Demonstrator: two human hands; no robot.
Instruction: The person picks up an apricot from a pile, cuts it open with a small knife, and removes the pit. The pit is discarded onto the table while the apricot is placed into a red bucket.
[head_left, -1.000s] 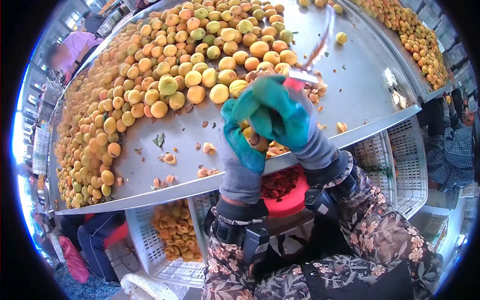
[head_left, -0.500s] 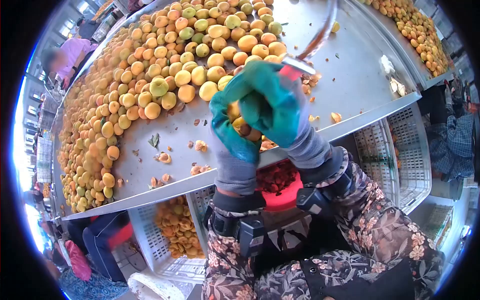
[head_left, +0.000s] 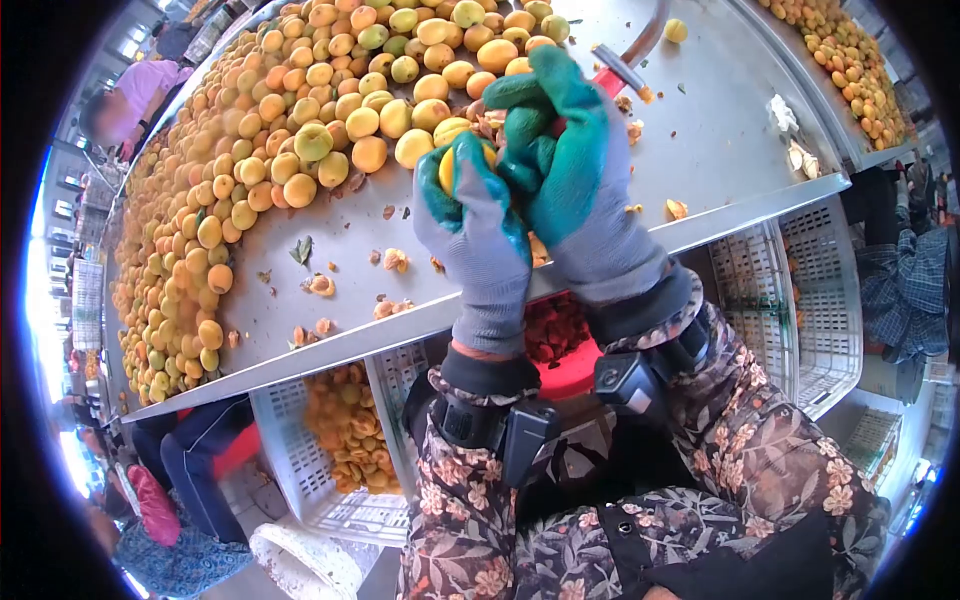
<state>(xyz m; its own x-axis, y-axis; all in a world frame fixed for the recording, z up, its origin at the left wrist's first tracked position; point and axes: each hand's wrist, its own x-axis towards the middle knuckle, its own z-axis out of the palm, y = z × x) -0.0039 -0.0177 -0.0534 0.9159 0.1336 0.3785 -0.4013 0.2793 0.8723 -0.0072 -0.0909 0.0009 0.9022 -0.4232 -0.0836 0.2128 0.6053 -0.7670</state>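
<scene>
Single head-worn camera, looking forward and steeply down past the wearer's lap (head_left: 690, 530), through a wide lens (straight edges bow, corners go black). The left hand (head_left: 470, 205) and right hand (head_left: 570, 155) sit close, near mid-view, the floral sleeves (head_left: 770, 440) entering from below. The metal table (head_left: 720, 130) fills much of the upper view, its near rim (head_left: 750, 212) slanting up rightward, with the room beyond small at upper left.
</scene>
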